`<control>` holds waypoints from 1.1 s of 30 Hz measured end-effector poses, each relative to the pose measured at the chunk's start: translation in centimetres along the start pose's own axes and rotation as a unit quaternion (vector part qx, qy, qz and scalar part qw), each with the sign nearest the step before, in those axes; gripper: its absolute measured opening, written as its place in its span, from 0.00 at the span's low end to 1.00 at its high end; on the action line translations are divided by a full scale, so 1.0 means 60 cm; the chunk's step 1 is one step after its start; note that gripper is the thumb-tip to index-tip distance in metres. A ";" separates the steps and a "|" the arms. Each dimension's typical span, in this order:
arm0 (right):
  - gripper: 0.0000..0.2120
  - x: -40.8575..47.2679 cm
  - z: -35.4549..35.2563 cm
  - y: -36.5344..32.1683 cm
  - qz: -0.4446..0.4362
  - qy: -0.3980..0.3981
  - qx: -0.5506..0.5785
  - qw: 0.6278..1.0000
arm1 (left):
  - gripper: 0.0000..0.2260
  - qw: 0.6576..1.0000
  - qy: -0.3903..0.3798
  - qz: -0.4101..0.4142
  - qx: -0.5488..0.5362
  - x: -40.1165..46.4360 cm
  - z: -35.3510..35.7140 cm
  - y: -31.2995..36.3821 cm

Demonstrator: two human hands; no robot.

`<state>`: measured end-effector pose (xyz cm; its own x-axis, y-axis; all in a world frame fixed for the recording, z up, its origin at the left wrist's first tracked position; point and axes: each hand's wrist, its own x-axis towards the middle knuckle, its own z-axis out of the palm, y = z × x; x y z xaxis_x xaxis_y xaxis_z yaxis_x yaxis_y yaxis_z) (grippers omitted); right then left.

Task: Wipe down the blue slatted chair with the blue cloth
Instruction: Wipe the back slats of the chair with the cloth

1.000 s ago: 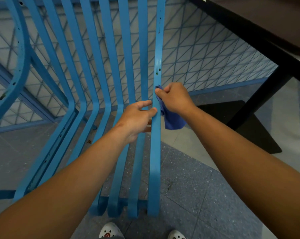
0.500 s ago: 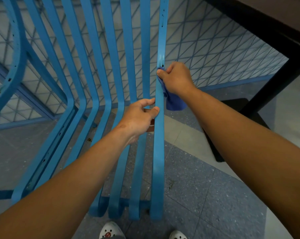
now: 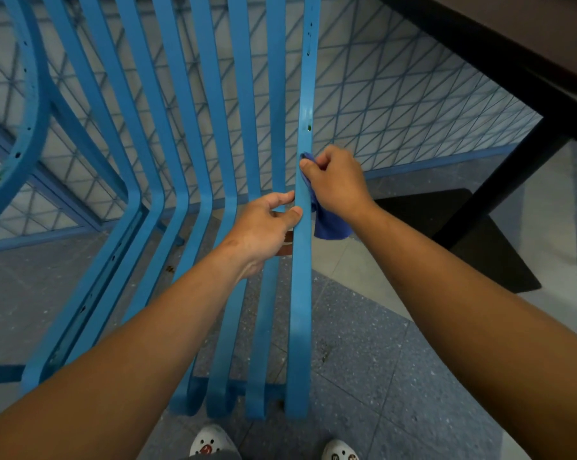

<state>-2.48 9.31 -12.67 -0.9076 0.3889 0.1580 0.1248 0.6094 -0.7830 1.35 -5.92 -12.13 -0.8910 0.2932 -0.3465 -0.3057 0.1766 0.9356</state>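
The blue slatted chair [image 3: 210,134] fills the left and middle of the head view, its slats bending from backrest into seat. My right hand [image 3: 337,180] grips the blue cloth [image 3: 330,227] and presses it against the right side of the rightmost slat [image 3: 302,293], just above the bend. The cloth's loose end hangs below my palm. My left hand [image 3: 264,227] holds the same slat from the left, thumb on its front face, fingers curled behind it.
A dark table [image 3: 513,44] with a black leg [image 3: 499,180] and flat base stands at the right. A blue mesh panel [image 3: 396,111] runs behind the chair. The floor is grey speckled tile, with my white shoes [image 3: 210,443] at the bottom edge.
My right hand slid up the rightmost slat with the cloth, then came back down towards the bend. My left hand kept its hold on the slat.
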 end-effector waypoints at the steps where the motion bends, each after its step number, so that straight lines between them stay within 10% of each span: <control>1: 0.16 -0.010 -0.001 0.003 -0.001 -0.005 0.002 1.000 | 0.17 1.000 0.000 -0.001 0.000 -0.002 0.000 -0.001; 18: 0.17 -0.083 -0.049 0.006 -0.004 -0.100 -0.024 0.995 | 0.17 0.999 -0.033 -0.006 0.039 -0.068 -0.002 -0.007; 33: 0.16 0.042 -0.031 -0.014 0.026 0.001 0.033 0.999 | 0.14 0.994 -0.074 -0.027 0.082 -0.060 -0.017 0.015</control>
<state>-4.12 11.09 -10.50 -0.9002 0.4193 0.1173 0.1446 0.5419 -0.8279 3.97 -7.75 -9.95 -0.8124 0.4119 -0.4128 -0.2816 0.3427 0.8962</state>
